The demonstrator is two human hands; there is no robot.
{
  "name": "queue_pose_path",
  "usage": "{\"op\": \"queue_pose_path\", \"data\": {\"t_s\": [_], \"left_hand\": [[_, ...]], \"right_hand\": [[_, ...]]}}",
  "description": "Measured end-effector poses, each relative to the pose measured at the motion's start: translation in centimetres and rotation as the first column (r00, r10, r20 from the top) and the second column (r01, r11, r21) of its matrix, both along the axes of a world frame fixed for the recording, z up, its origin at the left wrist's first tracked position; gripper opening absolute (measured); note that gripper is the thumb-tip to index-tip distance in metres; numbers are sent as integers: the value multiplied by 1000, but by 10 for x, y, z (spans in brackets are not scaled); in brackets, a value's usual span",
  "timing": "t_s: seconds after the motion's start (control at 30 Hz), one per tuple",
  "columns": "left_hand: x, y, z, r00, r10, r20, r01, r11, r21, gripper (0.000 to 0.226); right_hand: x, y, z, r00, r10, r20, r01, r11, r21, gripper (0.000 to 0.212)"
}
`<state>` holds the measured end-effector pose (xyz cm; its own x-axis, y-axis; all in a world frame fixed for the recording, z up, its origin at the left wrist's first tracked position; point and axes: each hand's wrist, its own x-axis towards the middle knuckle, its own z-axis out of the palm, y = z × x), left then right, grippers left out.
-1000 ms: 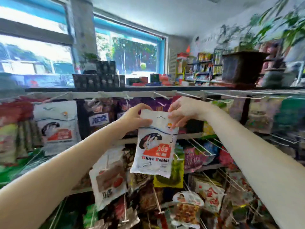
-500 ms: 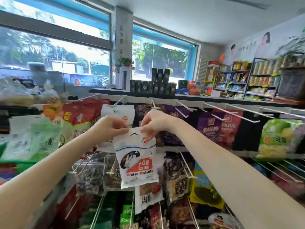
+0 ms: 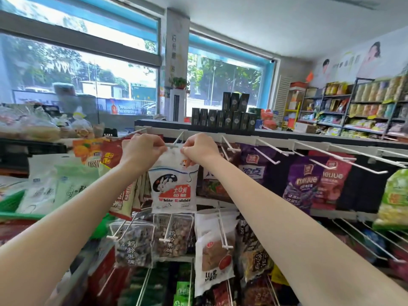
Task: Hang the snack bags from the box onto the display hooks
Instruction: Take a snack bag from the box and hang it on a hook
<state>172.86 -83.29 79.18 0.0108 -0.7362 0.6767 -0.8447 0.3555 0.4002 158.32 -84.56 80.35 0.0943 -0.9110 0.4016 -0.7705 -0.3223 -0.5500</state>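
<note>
In the head view the White Rabbit candy bag point(image 3: 173, 184), pinched at its top corners by the left hand point(image 3: 141, 151) and right hand point(image 3: 199, 149), has risen to the top-row hook point(image 3: 176, 142), so threading looks imminent

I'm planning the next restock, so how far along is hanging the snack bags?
Done: purple bags already hang along the top rail. In hand: left hand and right hand pinch the White Rabbit bag at a hook's tip. Left: sliding it on; the box is out of view.
</note>
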Motion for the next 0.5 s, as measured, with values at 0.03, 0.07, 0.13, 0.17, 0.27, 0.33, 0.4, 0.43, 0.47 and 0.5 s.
{"op": "queue_pose_path", "data": {"t_s": [0.03, 0.07, 0.13, 0.17, 0.27, 0.33, 0.4, 0.43, 0.47, 0.5], "left_hand": [[-1, -5, 0, 1000, -2, -12, 2, 1000, 7, 20], [-2, -8, 1, 1000, -6, -13, 6, 1000, 12, 20], [-1, -11, 1, 1000, -6, 16, 6, 1000, 4, 21], [0, -12, 1, 999, -3, 33, 4, 1000, -3, 21], [3, -11, 0, 999, -35, 27, 36, 999, -31, 20], [4, -11, -1, 999, -14, 37, 16, 999, -42, 20], [5, -15, -2, 999, 15, 38, -13, 999, -45, 20], [6, -17, -2, 999, 19, 27, -18, 999, -37, 19], [6, -18, -2, 1000, 21, 13, -20, 999, -29, 19], [5, -20, -2, 1000, 24, 1, -24, 1000, -14, 18]], "right_hand": [[0, -2, 1, 1000, 2, -11, -2, 1000, 5, 17], [1, -4, 2, 1000, 6, -18, -6, 1000, 12, 16], [2, -6, 3, 1000, 15, -19, -14, 1000, 24, 16], [2, -7, 3, 1000, 17, -11, -17, 1000, 26, 17], [1, -7, 2, 999, 30, 20, -31, 998, 45, 21], [1, -6, 3, 998, 36, 44, -39, 997, 67, 23], [1, -5, 6, 997, 35, 67, -39, 997, 71, 24], [1, -4, 7, 997, 34, 72, -39, 997, 73, 25], [1, -4, 9, 997, 34, 72, -40, 996, 78, 25], [1, -4, 10, 997, 34, 71, -40, 996, 82, 24]]}}
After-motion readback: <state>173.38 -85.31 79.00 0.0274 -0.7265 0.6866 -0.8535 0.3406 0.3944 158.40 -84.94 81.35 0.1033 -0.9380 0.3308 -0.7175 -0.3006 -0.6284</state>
